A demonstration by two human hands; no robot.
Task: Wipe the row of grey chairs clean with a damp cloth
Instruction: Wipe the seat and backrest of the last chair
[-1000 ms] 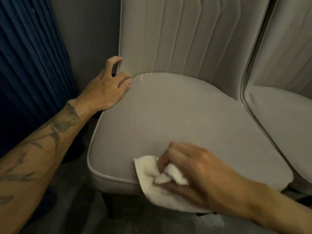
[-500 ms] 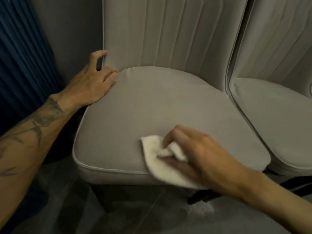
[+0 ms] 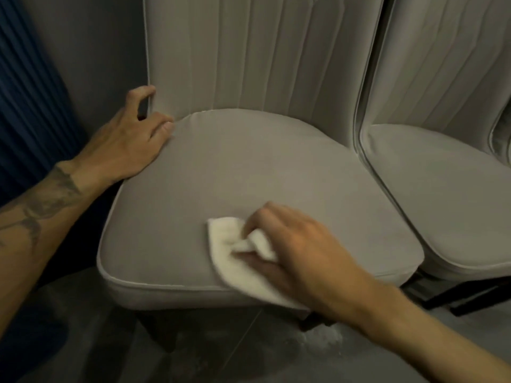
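My cloth is creamy white. The chair is light grey, with a pale line round its seat and long lines down its back. The curtain at upper left is dark blue and stripy.

This is a furnished indoor room, perhaps a dining or function room, though the dim light and close view leave that unsure. A padded grey chair with a ribbed, piped back stands just beside a second chair of the same make. The edge of a third chair shows at the far right, so the seats form a row. Thin black legs carry them. A plain grey wall rises behind the first chair's left side, and a dark blue pleated curtain hangs next to it. The floor is grey tile with a thin joint line and a pale dusty patch.
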